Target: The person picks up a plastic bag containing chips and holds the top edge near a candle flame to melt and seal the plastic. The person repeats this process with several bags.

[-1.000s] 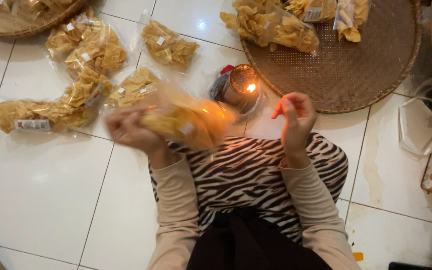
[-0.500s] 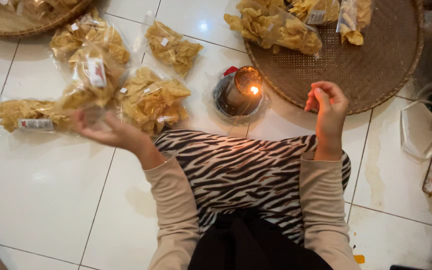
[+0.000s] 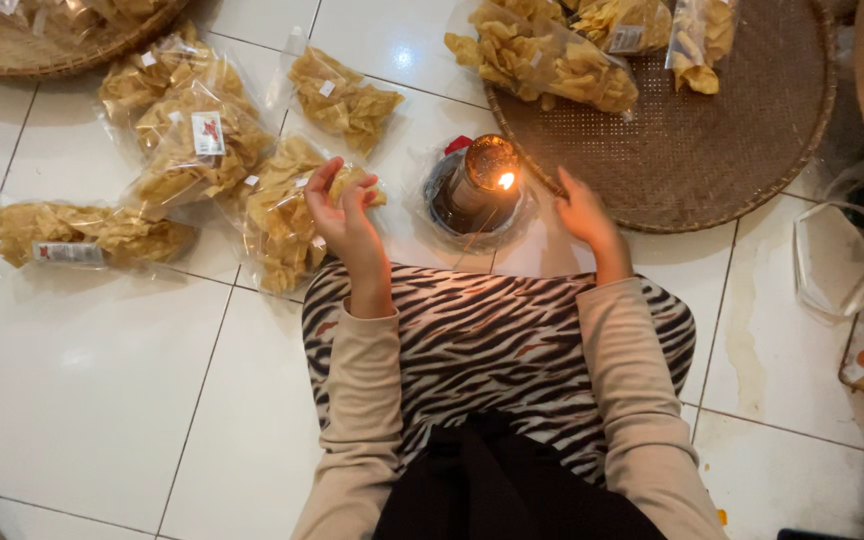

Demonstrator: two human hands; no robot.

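- Two hands are raised over the white tiled floor (image 3: 82, 400): the left hand (image 3: 342, 215) hangs released, fingers loosely curled, holding nothing, just above a clear bag of yellow chips (image 3: 287, 225) lying on the floor.
- The right hand (image 3: 584, 210) is released too, empty, between a small lit lamp (image 3: 479, 185) and the rim of a round woven tray (image 3: 732, 140).
- Several more chip bags (image 3: 182, 130) lie left of the lamp; others rest on the tray.

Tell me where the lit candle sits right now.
In the head view, the lit candle stands on the white tiled floor between the left hand and the right hand, beside the near rim of the round woven tray.
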